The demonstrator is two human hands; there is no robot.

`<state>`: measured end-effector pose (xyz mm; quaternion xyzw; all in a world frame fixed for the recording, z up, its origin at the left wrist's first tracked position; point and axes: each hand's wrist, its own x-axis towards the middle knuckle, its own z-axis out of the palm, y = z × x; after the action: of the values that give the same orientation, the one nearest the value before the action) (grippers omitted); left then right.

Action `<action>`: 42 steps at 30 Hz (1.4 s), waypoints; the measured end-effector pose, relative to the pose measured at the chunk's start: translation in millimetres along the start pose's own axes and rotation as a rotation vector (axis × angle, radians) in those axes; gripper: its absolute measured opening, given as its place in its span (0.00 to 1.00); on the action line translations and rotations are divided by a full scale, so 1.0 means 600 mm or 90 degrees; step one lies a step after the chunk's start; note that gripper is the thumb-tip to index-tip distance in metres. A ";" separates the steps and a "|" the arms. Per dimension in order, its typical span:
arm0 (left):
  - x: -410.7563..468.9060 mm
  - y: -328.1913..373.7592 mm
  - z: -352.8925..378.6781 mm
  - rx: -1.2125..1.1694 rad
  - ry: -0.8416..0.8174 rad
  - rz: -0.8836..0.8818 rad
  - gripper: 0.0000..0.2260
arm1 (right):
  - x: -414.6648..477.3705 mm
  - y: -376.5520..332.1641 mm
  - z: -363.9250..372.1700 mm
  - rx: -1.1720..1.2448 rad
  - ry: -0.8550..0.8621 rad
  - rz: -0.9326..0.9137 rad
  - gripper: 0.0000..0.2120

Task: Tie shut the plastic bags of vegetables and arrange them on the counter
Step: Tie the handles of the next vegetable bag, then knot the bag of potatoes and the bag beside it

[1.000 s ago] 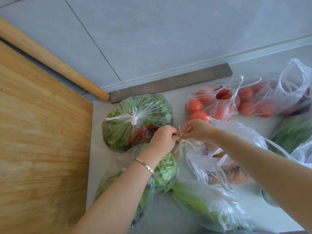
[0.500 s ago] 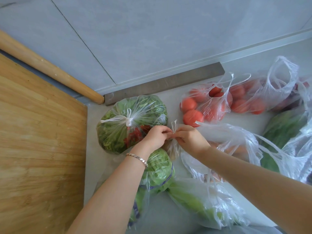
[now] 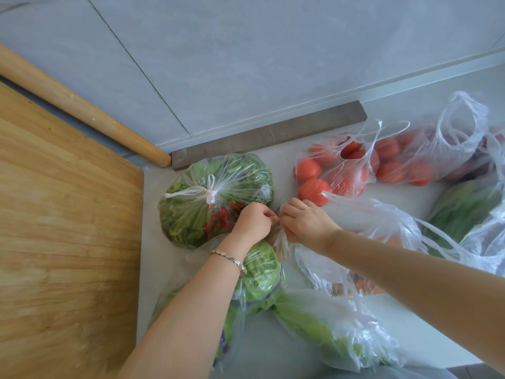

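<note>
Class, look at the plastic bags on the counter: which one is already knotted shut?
The round bag of greens beside the wooden board: its handles are pulled into a tight knot on top. The tomato bags gape open, handles loose.

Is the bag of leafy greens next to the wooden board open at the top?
No, the bag of greens is closed, its handles pulled together into a white knot on top.

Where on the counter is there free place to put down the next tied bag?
The board is bare. A narrow strip of counter runs between it and the tied bag. A small gap lies between that bag and the tomatoes. Around the left hand and right hand, pinching the small bag, and further right, bags crowd together.
</note>
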<state>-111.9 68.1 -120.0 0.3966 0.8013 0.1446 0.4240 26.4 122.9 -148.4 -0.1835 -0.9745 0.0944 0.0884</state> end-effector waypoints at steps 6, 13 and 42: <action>0.004 0.018 0.009 0.224 0.040 0.008 0.08 | -0.023 -0.009 0.023 0.040 0.037 0.031 0.12; -0.033 0.031 0.005 0.299 0.142 0.146 0.17 | -0.062 0.007 -0.080 0.390 0.096 0.287 0.02; -0.200 0.107 0.015 -0.397 0.203 0.082 0.15 | -0.156 0.058 -0.137 0.108 0.004 0.730 0.26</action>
<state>-32.8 17.2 -21.2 0.2704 0.7480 0.4686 0.3845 141.2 132.3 -89.5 -0.6747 -0.7081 0.2043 0.0401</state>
